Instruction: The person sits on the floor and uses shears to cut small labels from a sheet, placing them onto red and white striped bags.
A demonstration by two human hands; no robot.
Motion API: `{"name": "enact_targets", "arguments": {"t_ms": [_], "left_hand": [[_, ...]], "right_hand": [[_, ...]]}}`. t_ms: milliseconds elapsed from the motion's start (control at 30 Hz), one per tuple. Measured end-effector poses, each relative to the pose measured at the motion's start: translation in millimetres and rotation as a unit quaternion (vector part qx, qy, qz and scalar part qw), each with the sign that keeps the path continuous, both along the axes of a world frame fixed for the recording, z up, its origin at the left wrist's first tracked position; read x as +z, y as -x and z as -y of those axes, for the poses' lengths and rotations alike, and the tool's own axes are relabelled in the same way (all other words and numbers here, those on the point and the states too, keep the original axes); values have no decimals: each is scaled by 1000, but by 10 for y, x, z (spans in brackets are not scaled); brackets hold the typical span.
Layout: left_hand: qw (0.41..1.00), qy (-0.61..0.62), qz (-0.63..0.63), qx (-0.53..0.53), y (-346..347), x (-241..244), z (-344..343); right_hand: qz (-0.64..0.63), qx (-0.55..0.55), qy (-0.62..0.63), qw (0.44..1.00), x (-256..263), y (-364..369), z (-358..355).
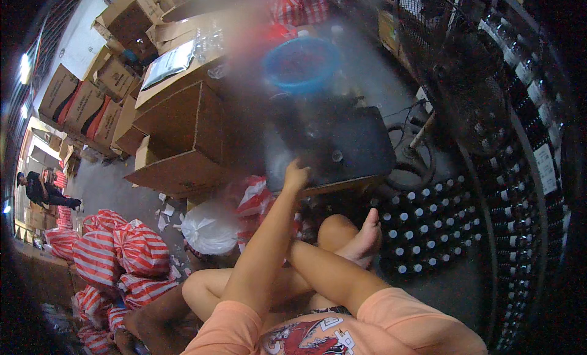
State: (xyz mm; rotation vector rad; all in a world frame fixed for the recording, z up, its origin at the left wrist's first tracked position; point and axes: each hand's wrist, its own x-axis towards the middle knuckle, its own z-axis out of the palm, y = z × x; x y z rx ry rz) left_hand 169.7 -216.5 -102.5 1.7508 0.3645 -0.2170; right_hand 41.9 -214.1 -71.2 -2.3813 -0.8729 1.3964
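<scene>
My left hand [297,174] is at the near left edge of a low table with a dark top [339,144]; its fingers are blurred, and whether it holds something cannot be told. My right forearm crosses under the left arm, and my right hand is hidden behind it. A small clear round object [337,156] lies on the dark top. At the far end of the table stands a blue plastic basin [300,63], blurred by a smear on the view. A bare foot [367,235] rests close to the table's near edge.
Rows of white-capped bottles [424,229] stand at the right, below a pedestal fan [458,70]. An open cardboard box [183,158] is at the left. Red-and-white striped bags [137,249] and a white plastic bag [211,229] lie lower left. Another person [41,190] is far left.
</scene>
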Motion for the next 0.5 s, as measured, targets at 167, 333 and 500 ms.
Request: {"name": "enact_targets", "arguments": {"t_ms": [167, 333, 500], "left_hand": [[997, 16, -42, -59, -86, -24, -14], [972, -90, -47, -214, -274, 48, -312], [855, -367, 23, -367, -290, 389, -400]], "right_hand": [[27, -42, 22, 999, 235, 22, 156], [223, -121, 78, 964, 435, 59, 492], [296, -109, 68, 947, 999, -148, 1669]]}}
